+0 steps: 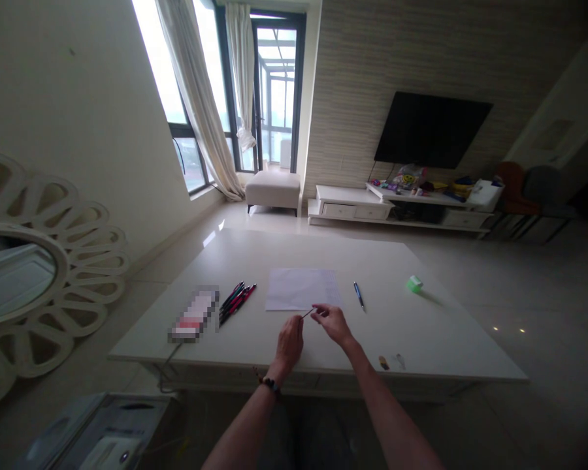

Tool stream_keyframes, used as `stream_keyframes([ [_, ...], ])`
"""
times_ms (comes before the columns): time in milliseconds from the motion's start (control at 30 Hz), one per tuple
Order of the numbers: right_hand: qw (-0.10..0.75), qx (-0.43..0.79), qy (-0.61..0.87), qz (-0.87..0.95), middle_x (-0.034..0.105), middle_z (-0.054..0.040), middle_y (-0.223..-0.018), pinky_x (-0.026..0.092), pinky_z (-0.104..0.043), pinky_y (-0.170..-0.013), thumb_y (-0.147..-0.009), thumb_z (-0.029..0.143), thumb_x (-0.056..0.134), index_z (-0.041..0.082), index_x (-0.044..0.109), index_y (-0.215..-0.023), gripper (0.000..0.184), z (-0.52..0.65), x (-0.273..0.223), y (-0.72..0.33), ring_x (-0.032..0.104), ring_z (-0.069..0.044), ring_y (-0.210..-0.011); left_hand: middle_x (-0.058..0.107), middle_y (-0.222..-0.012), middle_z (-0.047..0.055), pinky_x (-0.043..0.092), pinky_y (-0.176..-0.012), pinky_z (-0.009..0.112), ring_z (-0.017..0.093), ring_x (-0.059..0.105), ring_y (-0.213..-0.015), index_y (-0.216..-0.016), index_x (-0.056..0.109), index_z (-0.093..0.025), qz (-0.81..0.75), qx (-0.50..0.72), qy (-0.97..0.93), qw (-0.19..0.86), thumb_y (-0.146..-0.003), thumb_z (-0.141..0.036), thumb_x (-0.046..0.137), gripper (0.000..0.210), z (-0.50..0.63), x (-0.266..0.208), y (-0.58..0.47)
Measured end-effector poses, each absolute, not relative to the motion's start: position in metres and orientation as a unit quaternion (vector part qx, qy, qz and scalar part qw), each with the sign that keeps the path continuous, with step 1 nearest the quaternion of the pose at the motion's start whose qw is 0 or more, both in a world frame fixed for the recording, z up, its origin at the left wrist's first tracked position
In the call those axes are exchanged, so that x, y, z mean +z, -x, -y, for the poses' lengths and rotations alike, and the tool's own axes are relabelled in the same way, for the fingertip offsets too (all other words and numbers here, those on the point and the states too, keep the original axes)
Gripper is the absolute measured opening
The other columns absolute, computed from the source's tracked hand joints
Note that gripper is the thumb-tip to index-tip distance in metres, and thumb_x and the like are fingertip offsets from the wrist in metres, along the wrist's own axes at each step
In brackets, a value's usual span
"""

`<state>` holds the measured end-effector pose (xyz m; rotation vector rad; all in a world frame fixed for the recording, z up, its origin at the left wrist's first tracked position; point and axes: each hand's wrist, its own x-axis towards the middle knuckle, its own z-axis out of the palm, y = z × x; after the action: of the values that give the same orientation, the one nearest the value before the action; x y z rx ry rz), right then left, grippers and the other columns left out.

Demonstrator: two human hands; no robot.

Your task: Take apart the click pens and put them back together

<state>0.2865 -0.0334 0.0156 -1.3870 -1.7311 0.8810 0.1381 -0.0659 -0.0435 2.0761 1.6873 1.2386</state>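
Observation:
My left hand (pixel 290 343), with a beaded bracelet at its wrist, is closed on one end of a thin dark rod (pixel 308 314), slim like a pen refill. At the rod's other end my right hand (pixel 331 322) pinches with thumb and fingers. Both hands are above the near edge of a white sheet of paper (pixel 296 288) that lies flat on the table. A blue pen (pixel 359 296) lies to the right of the sheet. Left of it is a bunch of several pens (pixel 236 300), dark, green and red. How much of the rod the left fingers cover is hidden.
On the white table (pixel 372 261), a blurred-out phone-like device (pixel 194 316) with a cable lies at left. A small green object (pixel 414 284) stands at right. Two small pieces, one of them a brown scrap (pixel 383 362), lie near the front edge.

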Motion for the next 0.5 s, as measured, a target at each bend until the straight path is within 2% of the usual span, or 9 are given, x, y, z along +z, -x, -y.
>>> stream_keyframes([
  [100,0.281,0.241,0.645,0.669,0.071,-0.0063,-0.083,0.046,-0.025,-0.071,-0.071,0.024,0.062,0.018,0.070,-0.093,0.024,0.026,0.014,-0.310,0.064,-0.017,-0.075,0.060,-0.079,0.004,0.043,-0.066,0.027,0.015,0.057,-0.074,-0.089,0.050,-0.019,-0.576,0.425,-0.693,0.086,-0.092,-0.028,0.030,0.022,0.066,-0.043,-0.138],
  [267,0.145,0.161,0.675,0.705,0.070,-0.0084,-0.090,0.044,-0.025,-0.076,-0.073,0.033,0.063,0.019,0.070,-0.090,0.023,0.025,0.006,-0.313,0.064,-0.019,-0.086,0.060,-0.080,0.004,0.042,-0.064,0.027,0.015,0.057,-0.073,-0.089,0.050,-0.019,-0.582,0.416,-0.694,0.078,-0.091,-0.031,0.032,0.022,0.065,-0.043,-0.139],
  [400,0.112,0.143,0.687,0.704,0.070,-0.0114,-0.087,0.044,-0.026,-0.073,-0.074,0.025,0.063,0.016,0.069,-0.083,0.014,0.024,-0.004,-0.297,0.064,-0.021,-0.085,0.060,-0.079,0.004,0.041,-0.067,0.027,0.015,0.056,-0.073,-0.087,0.050,-0.020,-0.579,0.413,-0.698,0.081,-0.092,-0.030,0.030,0.023,0.066,-0.043,-0.139],
  [500,0.124,0.153,0.685,0.701,0.069,-0.0130,-0.085,0.043,-0.026,-0.071,-0.076,0.019,0.059,0.014,0.068,-0.077,0.010,0.022,-0.009,-0.291,0.064,-0.021,-0.082,0.059,-0.078,0.003,0.041,-0.067,0.027,0.015,0.056,-0.073,-0.086,0.050,-0.020,-0.578,0.409,-0.702,0.081,-0.092,-0.030,0.030,0.023,0.066,-0.043,-0.140],
])
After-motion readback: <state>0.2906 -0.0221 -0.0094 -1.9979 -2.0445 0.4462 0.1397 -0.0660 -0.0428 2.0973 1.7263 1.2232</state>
